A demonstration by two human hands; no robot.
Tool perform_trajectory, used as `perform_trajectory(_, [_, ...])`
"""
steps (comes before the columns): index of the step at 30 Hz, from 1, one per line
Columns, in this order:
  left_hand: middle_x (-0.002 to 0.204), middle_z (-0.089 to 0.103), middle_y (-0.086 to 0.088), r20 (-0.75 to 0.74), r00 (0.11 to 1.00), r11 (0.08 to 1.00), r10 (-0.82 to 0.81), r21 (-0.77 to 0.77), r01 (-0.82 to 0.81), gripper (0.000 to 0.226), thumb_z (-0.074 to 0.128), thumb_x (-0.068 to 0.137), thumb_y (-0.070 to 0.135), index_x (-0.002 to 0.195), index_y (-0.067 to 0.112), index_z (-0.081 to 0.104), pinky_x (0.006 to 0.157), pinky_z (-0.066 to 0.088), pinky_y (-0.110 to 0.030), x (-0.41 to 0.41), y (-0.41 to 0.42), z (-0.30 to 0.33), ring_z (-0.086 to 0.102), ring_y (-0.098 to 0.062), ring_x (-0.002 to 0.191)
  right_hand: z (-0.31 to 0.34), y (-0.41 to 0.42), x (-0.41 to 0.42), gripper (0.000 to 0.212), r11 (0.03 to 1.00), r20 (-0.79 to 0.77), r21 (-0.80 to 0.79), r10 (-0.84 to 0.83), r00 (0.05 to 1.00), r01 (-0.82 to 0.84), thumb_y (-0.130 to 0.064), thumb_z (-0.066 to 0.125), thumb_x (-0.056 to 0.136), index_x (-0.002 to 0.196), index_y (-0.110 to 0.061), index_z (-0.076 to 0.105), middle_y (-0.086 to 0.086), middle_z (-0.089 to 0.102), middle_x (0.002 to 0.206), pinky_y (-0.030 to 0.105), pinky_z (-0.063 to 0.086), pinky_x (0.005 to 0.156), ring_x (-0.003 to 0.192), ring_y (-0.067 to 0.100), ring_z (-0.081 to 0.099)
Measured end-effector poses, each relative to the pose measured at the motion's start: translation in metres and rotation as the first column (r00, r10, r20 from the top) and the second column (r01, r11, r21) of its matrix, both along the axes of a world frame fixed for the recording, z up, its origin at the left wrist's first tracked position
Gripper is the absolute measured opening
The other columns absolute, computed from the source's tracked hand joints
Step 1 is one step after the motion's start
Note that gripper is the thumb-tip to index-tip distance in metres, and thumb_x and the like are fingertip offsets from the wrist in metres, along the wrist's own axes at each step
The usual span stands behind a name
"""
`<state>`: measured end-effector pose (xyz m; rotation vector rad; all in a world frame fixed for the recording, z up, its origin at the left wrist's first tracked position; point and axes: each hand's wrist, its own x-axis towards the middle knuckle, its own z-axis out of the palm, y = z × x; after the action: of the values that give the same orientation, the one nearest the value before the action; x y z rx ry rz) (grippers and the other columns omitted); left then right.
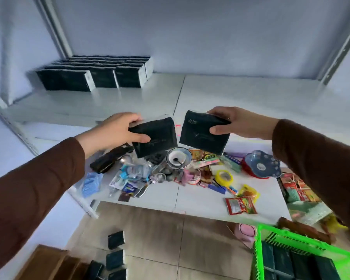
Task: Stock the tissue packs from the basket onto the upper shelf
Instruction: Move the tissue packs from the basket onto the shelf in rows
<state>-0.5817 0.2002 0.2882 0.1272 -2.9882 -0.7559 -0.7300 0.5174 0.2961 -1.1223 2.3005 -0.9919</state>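
Left fingers (pixel 138 129) clamped on one pack (pixel 157 138), right fingers (pixel 218 123) on another (pixel 200 136). Shelf row (pixel 93 74) lies up-left; left hand (pixel 117 130) nearer.

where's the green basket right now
In the head view the green basket sits at the bottom right on the tiled floor, below the right hand, with dark tissue packs inside.

Each hand holds up one dark rectangular tissue pack: the left hand (pixel 117 129) grips one (pixel 157 138) and the right hand (pixel 233 123) another (pixel 200 133), side by side and apart. At ten o'clock, matching packs (pixel 93 74) stand in rows on the white upper shelf (pixel 240 93). At five o'clock, the green plastic basket (pixel 258 251) holds more.
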Motion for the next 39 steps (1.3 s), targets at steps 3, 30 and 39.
perform_trajectory(3, [0.092, 0.058, 0.010, -0.051, 0.997, 0.996, 0.053, -0.064, -0.056, 0.042, 0.078, 0.072, 0.056, 0.095, 0.028, 0.057, 0.067, 0.042, -0.031, -0.003, -0.055, 0.020, 0.054, -0.014, 0.085, 0.017, -0.059, -0.013, 0.040, 0.999, -0.023, -0.013, 0.051, 0.998, -0.051, -0.028, 0.074, 0.084, 0.120, -0.019, 0.058, 0.005, 0.067, 0.115, 0.050, 0.046, 0.100, 0.111, 0.028, 0.061])
perform_trajectory(30, [0.108, 0.063, -0.002, -0.103, 0.994, 0.746, -0.048, -0.666, -0.033, 0.054, 0.080, 0.074, 0.044, 0.112, 0.029, 0.044, 0.075, 0.048, -0.039, -0.209, -0.386, 0.031, 0.056, -0.024, 0.095, 0.038, -0.347, -0.171, 0.036, 0.997, -0.169, -0.023, -0.074, 0.983, 0.071, -0.018, 0.073, 0.085, 0.117, -0.027, 0.060, -0.011, 0.069, 0.109, 0.025, 0.048, 0.084, 0.097, 0.008, 0.063])
perform_trajectory(39, [0.126, 0.051, -0.006, -0.202, 0.974, 0.524, -0.102, -0.843, -0.121, 0.074, 0.078, 0.072, 0.045, 0.129, 0.014, 0.045, 0.098, 0.041, -0.042, -0.219, -0.415, 0.005, 0.045, -0.026, 0.119, 0.030, -0.398, -0.174, 0.037, 0.993, -0.201, -0.023, -0.121, 0.972, 0.119, -0.018, 0.072, 0.085, 0.119, -0.023, 0.059, -0.007, 0.068, 0.108, 0.026, 0.048, 0.083, 0.097, 0.012, 0.062])
